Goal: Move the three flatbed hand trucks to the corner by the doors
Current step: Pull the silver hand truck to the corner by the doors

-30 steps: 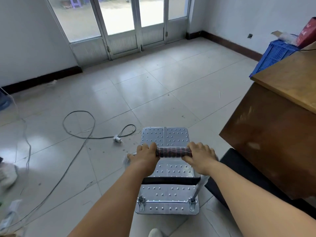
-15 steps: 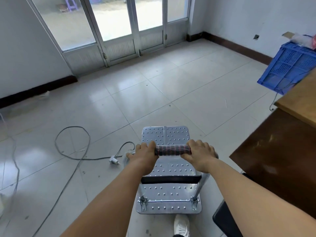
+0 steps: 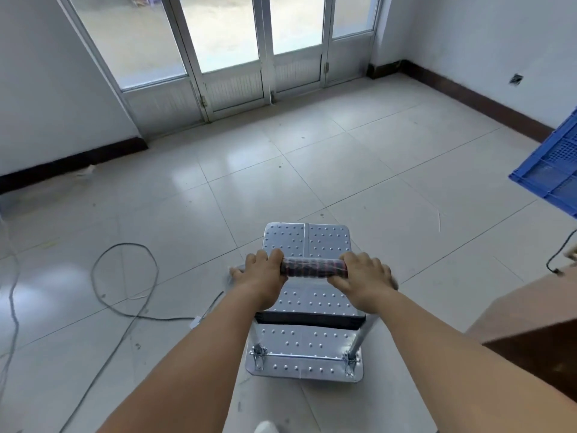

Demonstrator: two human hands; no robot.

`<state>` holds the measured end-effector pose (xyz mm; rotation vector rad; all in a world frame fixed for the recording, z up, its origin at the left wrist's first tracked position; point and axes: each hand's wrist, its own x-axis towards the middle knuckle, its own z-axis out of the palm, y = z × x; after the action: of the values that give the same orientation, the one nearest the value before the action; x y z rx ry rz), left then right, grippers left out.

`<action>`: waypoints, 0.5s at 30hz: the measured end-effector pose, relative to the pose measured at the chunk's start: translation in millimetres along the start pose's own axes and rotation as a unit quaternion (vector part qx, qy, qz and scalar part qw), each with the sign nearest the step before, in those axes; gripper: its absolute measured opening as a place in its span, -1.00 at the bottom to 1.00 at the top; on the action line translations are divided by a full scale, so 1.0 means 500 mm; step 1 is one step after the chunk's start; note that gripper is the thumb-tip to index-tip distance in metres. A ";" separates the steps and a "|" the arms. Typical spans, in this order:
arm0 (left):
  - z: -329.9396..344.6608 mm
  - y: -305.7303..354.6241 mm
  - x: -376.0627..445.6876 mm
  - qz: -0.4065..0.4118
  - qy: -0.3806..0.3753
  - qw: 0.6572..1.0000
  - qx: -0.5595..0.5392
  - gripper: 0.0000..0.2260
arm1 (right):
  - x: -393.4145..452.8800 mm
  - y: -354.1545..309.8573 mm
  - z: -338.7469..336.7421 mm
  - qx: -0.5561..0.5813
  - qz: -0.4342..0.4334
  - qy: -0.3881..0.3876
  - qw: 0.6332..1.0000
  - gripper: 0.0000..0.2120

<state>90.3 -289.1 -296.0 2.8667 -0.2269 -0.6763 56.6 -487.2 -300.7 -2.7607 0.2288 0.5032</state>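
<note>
Now, in the head view, you have both hands on the handle (image 3: 313,268) of a flatbed hand truck (image 3: 307,307): your left hand (image 3: 260,278) wraps its fingers over the left end of the dark padded grip, and your right hand (image 3: 362,278) is curled round the right end, so each is clamped on the bar. The truck's studded metal deck carries nothing and sits on the tiled floor (image 3: 281,189), straight ahead of you and well short of the doors (image 3: 249,51). My reading is that you are mid-way through wheeling one truck across the room; no other truck shows here, so I cannot tell which of the three this is. The next move, as I judge it, calls for a steady push forward and a slight steer toward whichever corner beside the doors you mean, with the deck kept square so it parks tight against the wall. Left of the truck a grey cable (image 3: 125,276) loops over the tiles, and its white plug (image 3: 195,323) lies just beside the truck's rear left edge; keep the wheels off it, since it could snag. Right of the truck stands a brown wooden desk (image 3: 530,323), near your right forearm, and beyond that a blue plastic crate (image 3: 555,170). The tiles are glossy and pale, so the truck should roll easily. A dark skirting board (image 3: 71,160) runs along the white walls to either side of the doors.
</note>
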 end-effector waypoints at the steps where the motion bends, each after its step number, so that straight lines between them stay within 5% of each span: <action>1: -0.010 0.003 0.030 0.001 0.003 1.000 -0.001 -0.72 | 0.030 0.001 -0.011 -0.001 0.000 0.001 1.000 -0.60; 15: -0.199 0.010 0.443 0.036 -0.004 0.999 0.014 -0.74 | 0.426 -0.049 -0.165 -0.009 0.040 0.021 0.999 -0.62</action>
<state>331.0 -321.4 -302.1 2.8677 -0.3433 -0.6757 284.9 -513.5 -299.0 -2.7910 0.3470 0.4707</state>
